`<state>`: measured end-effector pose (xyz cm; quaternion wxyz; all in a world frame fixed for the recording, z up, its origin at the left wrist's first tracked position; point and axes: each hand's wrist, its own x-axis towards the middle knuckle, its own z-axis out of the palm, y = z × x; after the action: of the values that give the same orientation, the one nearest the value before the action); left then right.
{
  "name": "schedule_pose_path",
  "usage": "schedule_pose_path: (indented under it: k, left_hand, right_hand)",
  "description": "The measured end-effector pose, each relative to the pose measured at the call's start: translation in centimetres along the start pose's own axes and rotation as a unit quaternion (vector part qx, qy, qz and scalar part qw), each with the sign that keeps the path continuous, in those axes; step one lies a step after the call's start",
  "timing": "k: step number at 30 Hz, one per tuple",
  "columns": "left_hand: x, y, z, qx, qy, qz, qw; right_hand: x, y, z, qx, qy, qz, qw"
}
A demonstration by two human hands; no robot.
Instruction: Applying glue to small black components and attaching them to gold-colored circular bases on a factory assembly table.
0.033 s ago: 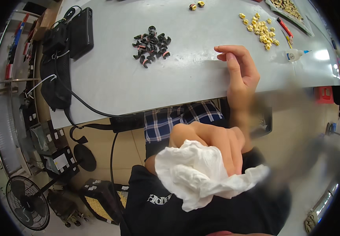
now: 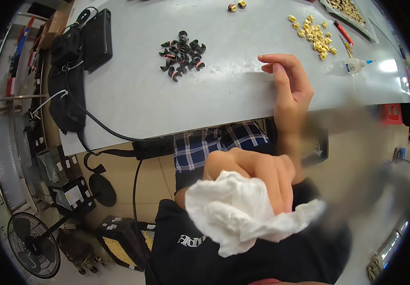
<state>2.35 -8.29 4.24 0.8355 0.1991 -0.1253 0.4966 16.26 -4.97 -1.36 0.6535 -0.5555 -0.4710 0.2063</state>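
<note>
Raised close in front of my chest, my left hand [image 2: 257,175] is closed around a crumpled white tissue [image 2: 233,213]. The tissue hides some of its fingers. My right hand [image 2: 293,88] rests at the table's near edge, fingers loosely curved and thumb apart, holding nothing. Ahead and left of it lies a pile of small black curved pieces [image 2: 182,56], some with pinkish-red parts. Small pale-yellow pieces [image 2: 316,38] are scattered farther off to its right. Two small yellow-and-dark pieces [image 2: 237,6] sit at the far edge of view.
On the grey table [image 2: 134,104], a black box-shaped device [image 2: 97,40] with cables stands at left. At right are a small dropper bottle [image 2: 354,66] with a blue tip, a red pen-like tool [image 2: 343,32] and a tray of small pieces [image 2: 345,10]. A fan [image 2: 33,244] stands lower left.
The tissue in my left hand has shifted very slightly down and to the left. My right hand has stayed in place.
</note>
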Motion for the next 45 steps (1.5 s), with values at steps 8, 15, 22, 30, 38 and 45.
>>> schedule_pose_path:
  k: [8,15,22,30,38,45]
  left_hand:
    - [-0.6,0.4,1.7,0.093,-0.071,0.106,0.987]
    - [-0.7,0.5,2.6,0.144,-0.066,0.132,0.978]
    - [0.5,0.6,1.2,0.134,-0.203,0.095,0.965]
    - [-0.4,0.0,1.5,0.11,-0.083,0.041,0.99]
    - [-0.9,-0.7,2.9,0.005,-0.079,0.026,0.997]
    - [0.7,2.2,0.0,0.238,-0.09,0.106,0.961]
  right_hand:
    - [-0.2,0.7,0.0,-0.004,-0.009,-0.006,1.0]
    - [-0.2,0.5,0.2,-0.006,-0.007,-0.017,1.0]
    - [-0.2,0.4,-0.2,-0.017,-0.009,-0.016,1.0]
    - [-0.2,0.5,-0.3,-0.017,-0.013,-0.012,1.0]
    - [-0.1,0.6,0.3,-0.011,-0.007,-0.023,1.0]
    - [-3.7,-3.1,-2.5,0.18,0.092,-0.082,0.976]
